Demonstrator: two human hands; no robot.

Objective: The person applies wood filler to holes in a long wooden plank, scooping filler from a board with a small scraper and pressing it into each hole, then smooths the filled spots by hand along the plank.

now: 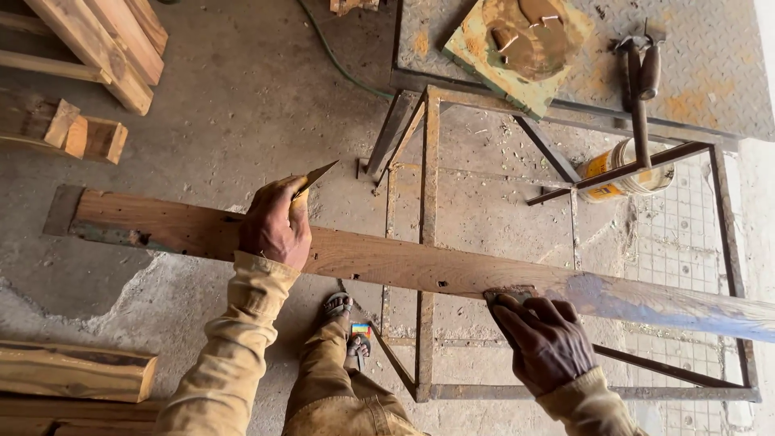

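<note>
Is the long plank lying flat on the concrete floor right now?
No, the plank rests across the rusty metal frame, with the left hand and the right hand pressed on it.

Plank (420, 270) lay across metal frame (428, 242), left to right. Left hand (274, 226) on plank's left part, right hand (545, 339) at its near edge further right. Can (626, 169) and hammer (638, 89) beyond frame, right. Timber offcuts (73, 81) far left.
</note>
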